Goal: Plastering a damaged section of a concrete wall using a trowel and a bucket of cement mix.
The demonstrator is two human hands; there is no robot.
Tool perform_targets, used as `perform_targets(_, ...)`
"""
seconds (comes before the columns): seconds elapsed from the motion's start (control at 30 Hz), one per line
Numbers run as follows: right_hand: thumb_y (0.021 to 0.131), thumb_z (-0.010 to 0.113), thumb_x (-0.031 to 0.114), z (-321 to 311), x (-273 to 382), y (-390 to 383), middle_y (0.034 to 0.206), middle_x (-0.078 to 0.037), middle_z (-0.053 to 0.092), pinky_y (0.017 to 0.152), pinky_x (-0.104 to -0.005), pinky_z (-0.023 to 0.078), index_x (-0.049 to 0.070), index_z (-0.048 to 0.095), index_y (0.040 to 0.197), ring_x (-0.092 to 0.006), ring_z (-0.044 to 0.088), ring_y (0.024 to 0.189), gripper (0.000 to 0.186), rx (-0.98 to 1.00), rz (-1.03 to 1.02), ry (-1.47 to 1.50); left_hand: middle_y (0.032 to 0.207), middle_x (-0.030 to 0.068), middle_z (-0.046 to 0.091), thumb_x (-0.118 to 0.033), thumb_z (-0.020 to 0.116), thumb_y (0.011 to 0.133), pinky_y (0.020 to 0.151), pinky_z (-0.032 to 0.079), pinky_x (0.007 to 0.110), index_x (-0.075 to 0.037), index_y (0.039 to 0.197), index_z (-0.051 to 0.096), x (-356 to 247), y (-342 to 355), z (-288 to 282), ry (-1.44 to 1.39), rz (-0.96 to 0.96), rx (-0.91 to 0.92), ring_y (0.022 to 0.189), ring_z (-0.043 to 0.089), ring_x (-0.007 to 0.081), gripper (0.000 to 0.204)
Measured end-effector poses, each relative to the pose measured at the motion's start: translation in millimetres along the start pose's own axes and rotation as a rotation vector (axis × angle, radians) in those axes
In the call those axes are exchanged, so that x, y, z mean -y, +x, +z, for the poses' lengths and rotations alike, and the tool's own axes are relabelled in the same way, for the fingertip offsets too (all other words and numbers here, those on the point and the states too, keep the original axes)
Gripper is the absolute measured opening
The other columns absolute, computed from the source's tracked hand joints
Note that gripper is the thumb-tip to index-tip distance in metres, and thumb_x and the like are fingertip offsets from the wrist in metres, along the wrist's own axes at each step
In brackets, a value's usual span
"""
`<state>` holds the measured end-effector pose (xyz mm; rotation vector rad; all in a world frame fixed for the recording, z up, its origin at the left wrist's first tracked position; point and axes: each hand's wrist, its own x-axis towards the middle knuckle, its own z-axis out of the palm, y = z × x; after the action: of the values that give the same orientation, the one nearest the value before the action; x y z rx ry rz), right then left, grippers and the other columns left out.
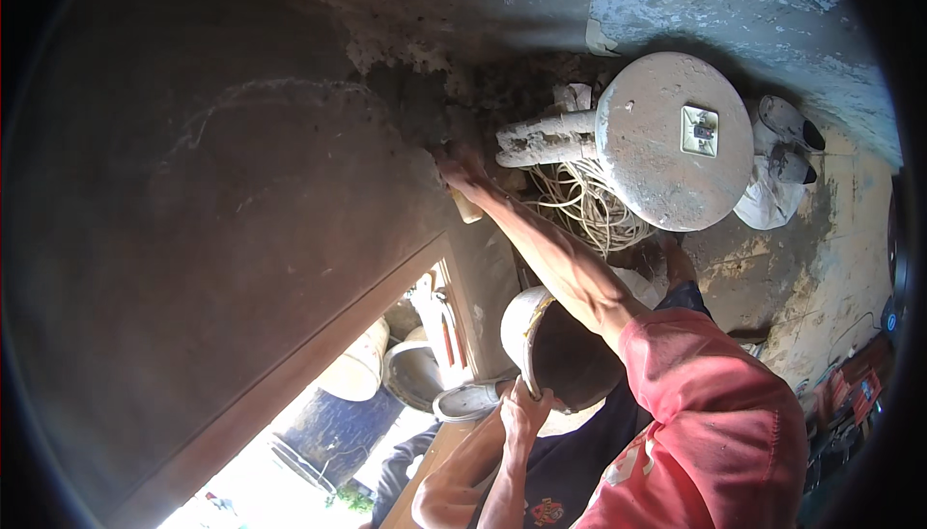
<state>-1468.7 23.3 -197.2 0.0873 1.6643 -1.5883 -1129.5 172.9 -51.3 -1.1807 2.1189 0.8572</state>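
Note:
My right arm, in a red sleeve, stretches up to the brown wall (pixel 241 172). My right hand (pixel 462 168) is closed there around a tool with a pale handle (pixel 467 207); its working end is hidden against the wall. Next to that hand is a rough, dark patch of wet-looking plaster (pixel 410 99). Lower down, my left hand (pixel 526 410) grips the rim of a white bucket (pixel 522 326), which tilts in front of my body. The inside of the bucket looks dark, and what it holds cannot be made out.
A round grey plastered top (pixel 657 143) bears a small square socket box (pixel 700 131). Beside it lie coiled pale cable (pixel 594 215), a pair of shoes (pixel 792 128) and a white bag (pixel 768 203). Through the bright opening stand more buckets (pixel 413 375) and a dark blue drum (pixel 343 432).

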Motion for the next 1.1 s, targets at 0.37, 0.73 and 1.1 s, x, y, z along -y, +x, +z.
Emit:
perform_targets(0.37,0.096,0.049,0.043,-120,41,-85,0.074,-0.019,0.064,0.044,-0.0405,0.043,0.003,0.059,0.102,-0.0273,0.062,0.058,0.041,-0.25,-0.409,-0.464,0.064,0.0213,0.061,-0.021,0.062,0.073,0.06,0.05,0.045,0.001,0.077,0.055,-7,6,0,-0.196,-0.035,-0.174,0.063,0.064,0.0386,0.023)
perform_targets(0.73,0.084,0.065,0.029,-252,51,-293,0.081,-0.016,0.064,0.066,-0.0382,0.048,0.003,0.06,0.103,-0.0285,0.063,0.075,0.033,0.529,-0.408,-1.173,0.069,0.0154,0.057,-0.014,0.057,0.076,0.062,0.045,0.037,0.005,0.09,0.057,-57,-7,-49,-0.554,0.019,-0.535,0.064,0.054,0.0227,0.024)
perform_targets(1.1,0.079,0.054,0.016,-189,49,-336,0.082,-0.009,0.06,0.064,-0.033,0.044,0.004,0.064,0.092,-0.0181,0.059,0.076,0.021,0.63,-0.942,-1.957,0.073,0.0002,0.054,-0.014,0.055,0.069,0.064,0.041,0.027,0.001,0.094,0.063,-111,-70,-80,-0.767,0.239,-0.655,0.068,0.049,0.0124,0.03)
